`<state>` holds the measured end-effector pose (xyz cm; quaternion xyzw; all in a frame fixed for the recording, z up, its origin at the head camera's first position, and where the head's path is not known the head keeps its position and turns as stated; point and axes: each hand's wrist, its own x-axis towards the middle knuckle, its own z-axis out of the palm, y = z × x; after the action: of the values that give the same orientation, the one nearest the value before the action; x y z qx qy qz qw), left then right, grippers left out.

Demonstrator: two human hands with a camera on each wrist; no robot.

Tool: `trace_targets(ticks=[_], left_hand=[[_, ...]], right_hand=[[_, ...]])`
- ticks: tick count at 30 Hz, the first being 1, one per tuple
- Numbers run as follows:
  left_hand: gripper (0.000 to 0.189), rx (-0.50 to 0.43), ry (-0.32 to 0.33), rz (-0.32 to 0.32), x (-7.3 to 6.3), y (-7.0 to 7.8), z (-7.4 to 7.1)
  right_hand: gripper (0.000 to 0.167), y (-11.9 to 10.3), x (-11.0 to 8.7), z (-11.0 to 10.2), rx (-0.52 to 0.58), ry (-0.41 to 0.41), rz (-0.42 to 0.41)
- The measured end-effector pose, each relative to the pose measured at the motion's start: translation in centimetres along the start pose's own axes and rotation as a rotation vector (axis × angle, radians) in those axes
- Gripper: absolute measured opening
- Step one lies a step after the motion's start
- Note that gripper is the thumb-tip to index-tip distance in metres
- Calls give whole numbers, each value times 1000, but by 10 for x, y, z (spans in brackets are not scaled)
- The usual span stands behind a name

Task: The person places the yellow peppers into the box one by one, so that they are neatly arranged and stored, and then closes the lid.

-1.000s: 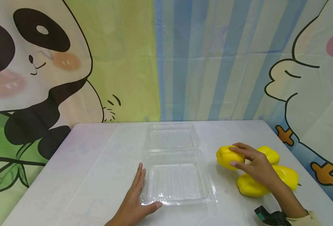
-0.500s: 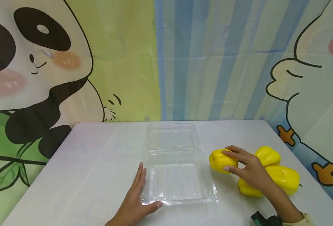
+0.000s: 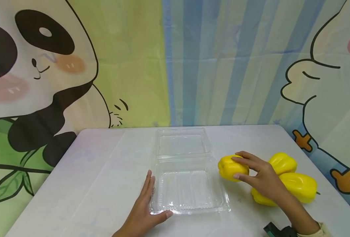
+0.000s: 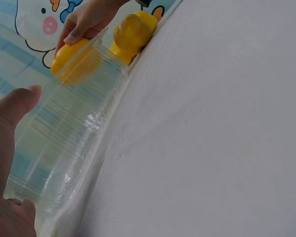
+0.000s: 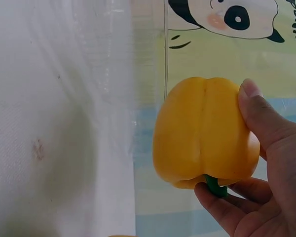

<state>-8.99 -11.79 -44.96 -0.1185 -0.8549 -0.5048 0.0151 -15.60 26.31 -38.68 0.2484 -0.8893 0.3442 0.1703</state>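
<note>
My right hand (image 3: 262,176) grips a yellow bell pepper (image 3: 230,168) between thumb and fingers, above the table and just right of a clear plastic clamshell box (image 3: 189,194). In the right wrist view, the held bell pepper (image 5: 202,133) shows a green stem at the fingers. The box lies open, its lid (image 3: 182,141) folded back toward the wall. At the box's left front corner, my left hand (image 3: 142,207) rests with fingers straight along the side and thumb at the front rim. Bare plastic shows across the inside of the box.
Right of the box lie more yellow bell peppers: one farther back (image 3: 282,163) and another in front (image 3: 299,187), partly behind my right forearm. A white table (image 3: 103,184) reaches back to a printed cartoon cloth (image 3: 198,65).
My right hand has carried the bell pepper left and slightly toward me, nearer the box, then slowed. The left hand and the box stay in place.
</note>
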Motion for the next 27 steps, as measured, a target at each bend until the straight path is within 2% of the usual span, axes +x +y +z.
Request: trace_targets(ticks=[6, 13, 21, 27], left_hand=[[119, 10, 2, 2, 0, -1, 1], [121, 5, 4, -13, 2, 0, 0], [121, -2, 5, -9, 1, 0, 1], [121, 7, 14, 11, 1, -3, 1]], right_hand=[[51, -10, 2, 0, 20, -10, 1], [51, -23, 5, 5, 82, -14, -52], [49, -34, 7, 14, 129, -30, -20], [50, -41, 10, 21, 175, -40, -96]])
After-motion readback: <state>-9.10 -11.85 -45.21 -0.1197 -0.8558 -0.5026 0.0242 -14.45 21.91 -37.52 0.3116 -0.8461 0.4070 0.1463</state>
